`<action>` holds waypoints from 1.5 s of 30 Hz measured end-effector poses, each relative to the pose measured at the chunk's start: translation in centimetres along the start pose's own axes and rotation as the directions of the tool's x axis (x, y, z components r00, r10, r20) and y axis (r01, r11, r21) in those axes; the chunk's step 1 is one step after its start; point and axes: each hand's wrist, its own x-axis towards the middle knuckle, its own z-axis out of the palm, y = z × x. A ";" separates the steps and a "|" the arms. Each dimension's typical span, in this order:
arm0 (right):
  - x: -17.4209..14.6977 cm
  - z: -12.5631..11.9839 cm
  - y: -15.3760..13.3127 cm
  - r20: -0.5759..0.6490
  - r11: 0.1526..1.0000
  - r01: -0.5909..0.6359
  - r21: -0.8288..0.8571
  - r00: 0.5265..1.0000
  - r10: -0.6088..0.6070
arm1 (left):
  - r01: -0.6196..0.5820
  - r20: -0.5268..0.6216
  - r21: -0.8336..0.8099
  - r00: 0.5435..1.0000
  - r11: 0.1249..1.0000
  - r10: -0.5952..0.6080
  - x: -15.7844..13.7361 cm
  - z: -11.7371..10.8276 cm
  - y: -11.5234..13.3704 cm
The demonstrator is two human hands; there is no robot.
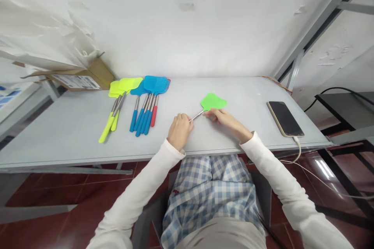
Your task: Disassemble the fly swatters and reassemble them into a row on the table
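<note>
A green fly swatter (213, 102) with a thin metal shaft is held low over the table between my hands. My left hand (180, 130) is closed around its handle end, which the fingers hide. At the other end, my right hand (221, 120) pinches the lower edge of the green paddle near the neck. To the left lies a group of blue fly swatters (156, 85) with blue grips, fanned close together. Among them shows a red fly swatter (154, 116), its paddle mostly covered. Farther left are overlapping yellow fly swatters (126, 84).
On the grey table (87, 140), a phone (284, 118) with a white charging cable (298, 149) lies at the right. An open cardboard box (95, 76) stands at the back left. The white wall (204, 39) borders the table's far edge; a metal frame (309, 39) rises at right.
</note>
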 end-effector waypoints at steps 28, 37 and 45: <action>0.5 -4.5 -8.3 -0.450 0.643 0.480 0.597 0.864 -0.228 | 0.282 0.356 -0.929 0.862 0.241 0.361 0.3 -1.7 6.0; 7.6 -10.4 -7.6 -0.570 0.612 0.526 0.591 0.809 -0.146 | 0.390 0.519 -0.828 0.804 0.403 0.289 -0.7 -5.1 -0.1; 8.9 -9.3 -5.4 -0.326 0.735 0.349 0.582 0.928 -0.183 | 0.504 0.607 -0.773 0.763 0.386 0.220 -0.4 -5.6 -2.7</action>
